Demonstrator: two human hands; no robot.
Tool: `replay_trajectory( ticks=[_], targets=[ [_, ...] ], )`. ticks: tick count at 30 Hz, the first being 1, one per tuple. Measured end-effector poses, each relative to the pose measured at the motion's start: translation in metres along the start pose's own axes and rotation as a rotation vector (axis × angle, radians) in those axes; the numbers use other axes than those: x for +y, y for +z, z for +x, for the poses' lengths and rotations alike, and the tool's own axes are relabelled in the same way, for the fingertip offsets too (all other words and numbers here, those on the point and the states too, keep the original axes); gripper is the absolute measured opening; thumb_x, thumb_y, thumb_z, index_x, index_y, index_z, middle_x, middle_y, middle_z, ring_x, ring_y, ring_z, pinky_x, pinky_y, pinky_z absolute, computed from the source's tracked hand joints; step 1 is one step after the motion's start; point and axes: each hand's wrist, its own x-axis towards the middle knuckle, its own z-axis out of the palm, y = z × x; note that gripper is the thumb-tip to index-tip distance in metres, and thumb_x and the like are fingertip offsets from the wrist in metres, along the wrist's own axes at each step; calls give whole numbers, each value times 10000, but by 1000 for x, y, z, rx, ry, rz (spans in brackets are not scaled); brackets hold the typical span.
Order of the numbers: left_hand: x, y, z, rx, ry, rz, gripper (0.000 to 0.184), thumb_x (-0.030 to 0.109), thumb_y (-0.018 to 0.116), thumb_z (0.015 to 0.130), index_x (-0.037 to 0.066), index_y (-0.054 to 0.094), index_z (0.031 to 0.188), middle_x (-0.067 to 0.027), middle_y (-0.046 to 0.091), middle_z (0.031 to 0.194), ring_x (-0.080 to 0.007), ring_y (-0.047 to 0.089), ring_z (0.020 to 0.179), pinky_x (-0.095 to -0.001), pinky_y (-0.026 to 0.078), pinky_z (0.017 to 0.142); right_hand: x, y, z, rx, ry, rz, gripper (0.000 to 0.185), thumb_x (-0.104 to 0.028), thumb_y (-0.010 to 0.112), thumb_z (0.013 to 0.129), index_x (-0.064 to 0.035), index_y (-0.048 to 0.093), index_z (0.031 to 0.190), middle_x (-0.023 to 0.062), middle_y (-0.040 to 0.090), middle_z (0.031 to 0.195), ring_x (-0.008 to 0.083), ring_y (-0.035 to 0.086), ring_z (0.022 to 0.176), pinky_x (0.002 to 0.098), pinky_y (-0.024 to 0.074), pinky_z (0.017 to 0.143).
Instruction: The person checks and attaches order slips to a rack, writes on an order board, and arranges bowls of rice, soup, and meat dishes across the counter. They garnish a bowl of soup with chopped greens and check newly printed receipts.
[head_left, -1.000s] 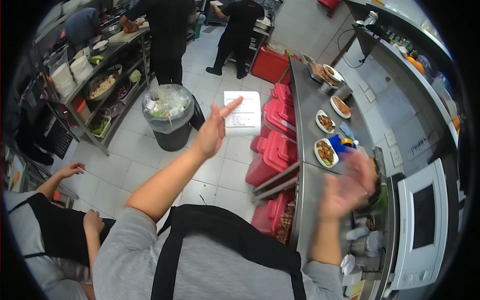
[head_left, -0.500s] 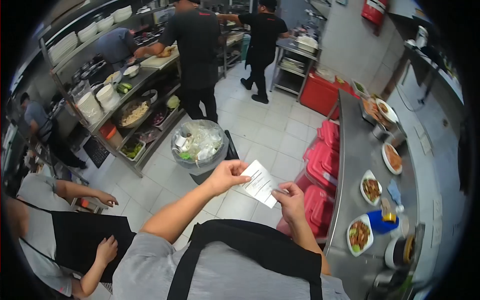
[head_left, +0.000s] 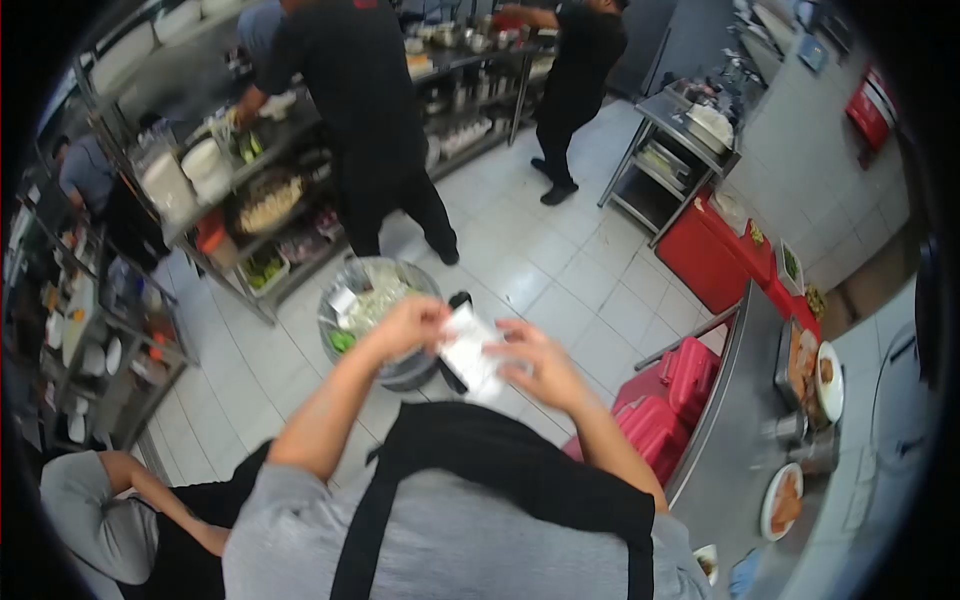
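A white paper slip (head_left: 472, 358) is up in front of my chest, its print too blurred to read. My left hand (head_left: 412, 328) pinches the slip at its upper left corner. At the slip's right edge is my right hand (head_left: 540, 365), fingers bent and thumb against the paper, somewhat smeared by motion. Below and behind my left hand stands a round bin (head_left: 335, 292) lined with clear plastic, with plastic bags and green scraps inside.
Pink-red cooler boxes (head_left: 655, 425) stand beside the steel counter (head_left: 735, 400) on my right, which bears plated food (head_left: 785, 502). A co-worker in black (head_left: 365, 110) works at the shelving ahead. Another person (head_left: 150, 510) is close at my lower left.
My view has swung, so the counter and coolers sit lower right. The slip has shifted left with both hands and looks more creased. The co-worker at lower left has lowered a reaching arm.
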Motion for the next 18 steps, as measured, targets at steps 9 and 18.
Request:
replay_trajectory(
  ticks=[9,18],
  targets=[
    [101,-71,264,313,211,-188,196,-24,624,779,-3,600,973,-13,604,750,-68,583,640,-192,490,596,147,-121,145,305,211,158,362,80,557,755,-82,640,1067,132,599,1087,209,620,833,274,513,683],
    [96,-167,365,1012,204,104,272,103,658,776,41,600,1035,-25,612,911,-124,568,827,-269,463,752,344,-223,257,129,106,132,306,81,561,743,-69,658,992,117,612,1019,202,619,768,256,503,654]
  ],
)
